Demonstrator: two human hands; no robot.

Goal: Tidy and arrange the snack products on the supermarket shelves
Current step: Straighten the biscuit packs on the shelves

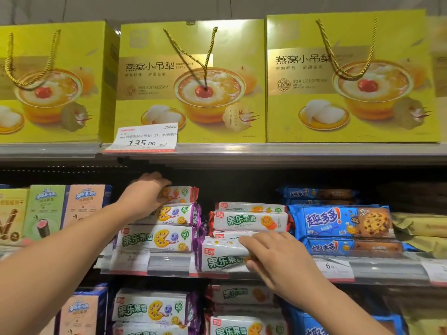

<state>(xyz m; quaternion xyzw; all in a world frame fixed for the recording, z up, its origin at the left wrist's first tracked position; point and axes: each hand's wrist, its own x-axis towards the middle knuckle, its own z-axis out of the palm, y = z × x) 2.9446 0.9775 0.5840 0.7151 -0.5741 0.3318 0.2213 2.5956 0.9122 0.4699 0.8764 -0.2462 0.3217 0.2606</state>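
Observation:
On the middle shelf my left hand (145,192) grips the left end of a white biscuit pack with red ends (180,194), which lies on top of a stack of purple-ended packs (169,215). My right hand (271,256) holds a white pack with green lettering (222,257) at the shelf's front edge, thumb under it and fingers over its top. Behind that pack stands a stack of red-ended packs (249,221).
Blue cookie packs (343,223) sit right of the stacks; pastel boxes (65,209) stand to the left. Large yellow gift boxes (191,81) fill the top shelf, above a price tag (145,137). More biscuit packs (150,308) lie on the lower shelf.

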